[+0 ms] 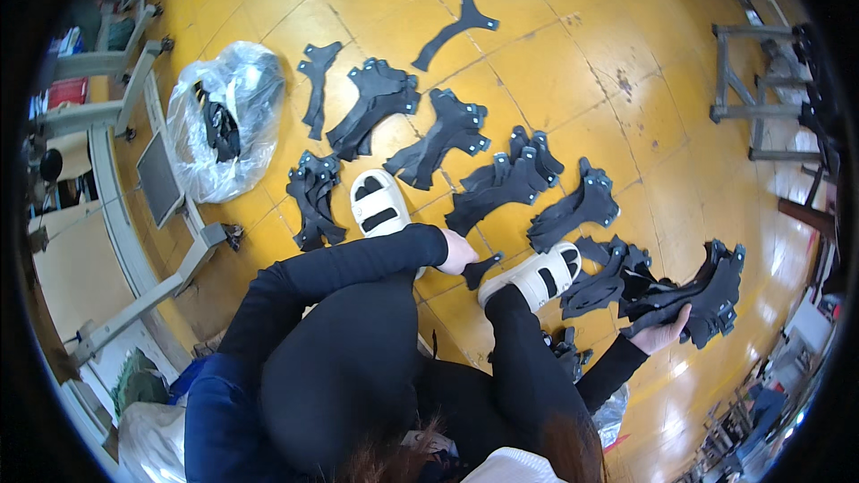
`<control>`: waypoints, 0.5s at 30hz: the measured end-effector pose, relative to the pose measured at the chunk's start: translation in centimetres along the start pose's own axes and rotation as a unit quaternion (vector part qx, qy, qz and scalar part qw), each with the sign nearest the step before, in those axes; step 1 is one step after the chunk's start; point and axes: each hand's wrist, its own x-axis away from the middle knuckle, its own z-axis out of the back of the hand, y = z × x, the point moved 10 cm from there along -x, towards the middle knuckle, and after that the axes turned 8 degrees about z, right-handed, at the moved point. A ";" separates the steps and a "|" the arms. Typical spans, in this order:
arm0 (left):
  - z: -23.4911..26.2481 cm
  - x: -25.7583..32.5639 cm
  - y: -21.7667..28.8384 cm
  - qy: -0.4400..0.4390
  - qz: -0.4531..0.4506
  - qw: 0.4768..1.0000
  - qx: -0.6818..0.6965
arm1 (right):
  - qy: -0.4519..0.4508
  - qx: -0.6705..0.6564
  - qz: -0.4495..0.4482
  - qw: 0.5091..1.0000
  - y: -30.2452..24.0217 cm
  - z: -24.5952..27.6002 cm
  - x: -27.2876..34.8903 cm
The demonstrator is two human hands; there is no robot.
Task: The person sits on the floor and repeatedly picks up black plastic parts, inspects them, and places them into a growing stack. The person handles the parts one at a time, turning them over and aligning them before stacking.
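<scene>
1. Head view, looking straight down: a person in black sleeves and dark trousers sits low over a yellow tiled floor point(555, 63), with both feet in white sandals, the left sandal point(379, 203) and the right sandal point(533, 275).
2. The left hand point(456, 252) reaches down between the two sandals. Its fingers are closed together on the end of a small black cut piece point(483, 268) that lies on the floor just beside the right sandal.
3. The right hand point(664, 333) is stretched out to the person's right. Its grip is clamped from below on a stack of black pieces point(707, 291), which fans out beyond the fingers and is lifted at a tilt.
4. Just left of that stack, touching it, sits another black pile point(610, 273) on the floor beside the right sandal.
5. Ahead of the feet, more black piles lie in a loose row: one at the left point(313, 201), two further back point(376, 105) and point(443, 136), one in the middle point(506, 181) and one at the right point(574, 206).
6. Two single black pieces lie apart, one long strip point(316, 85) and one forked piece point(455, 31) further away.
7. At the far left, a clear plastic bag point(228, 121) holds more dark pieces, next to the grey metal frame point(143, 215) of a stand.
8. Grey metal stands point(747, 89) rise at the upper right edge.
</scene>
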 end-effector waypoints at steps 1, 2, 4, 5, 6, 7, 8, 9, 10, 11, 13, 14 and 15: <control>0.6 0.5 -0.3 0.014 -0.003 0.999 0.039 | 0.005 0.002 0.000 1.000 0.3 0.1 -0.2; 1.2 0.8 -1.0 0.041 -0.007 0.996 0.081 | 0.005 -0.006 -0.014 1.000 0.9 0.0 -0.2; 3.5 1.3 -2.5 0.132 0.029 0.988 0.077 | 0.047 0.038 0.020 0.998 -0.1 -0.2 0.2; 4.4 1.8 -3.2 0.177 0.047 0.980 0.074 | 0.054 0.049 0.033 0.997 -0.3 -0.5 0.5; 5.0 2.0 -3.8 0.228 0.042 0.971 0.058 | 0.095 0.062 0.076 0.991 -0.9 -0.3 0.7; 5.2 2.4 -4.2 0.224 0.067 0.971 0.054 | 0.096 0.063 0.079 0.990 -0.9 -0.5 0.6; 4.9 2.3 -4.3 0.218 0.073 0.972 0.047 | 0.098 0.063 0.082 0.990 -0.9 -0.5 0.6; 4.5 2.3 -4.5 0.211 0.077 0.974 0.038 | 0.101 0.064 0.085 0.989 -0.9 -0.5 0.7; 3.7 1.9 -4.5 0.196 0.074 0.977 0.038 | 0.097 0.063 0.081 0.990 -1.0 -0.8 0.8; 2.7 1.4 -4.4 0.181 0.070 0.980 0.036 | 0.094 0.064 0.079 0.990 -0.8 -0.7 0.7; 1.4 1.1 -3.1 0.131 0.058 0.989 0.029 | 0.091 0.070 0.085 0.990 -1.1 -0.2 0.4; 0.3 0.8 -2.8 0.073 0.055 0.995 0.027 | 0.064 0.046 0.045 0.996 -0.4 -0.4 0.3; -0.3 1.1 -2.0 0.016 0.050 0.998 0.026 | 0.038 0.039 0.034 0.998 -0.2 -1.1 0.3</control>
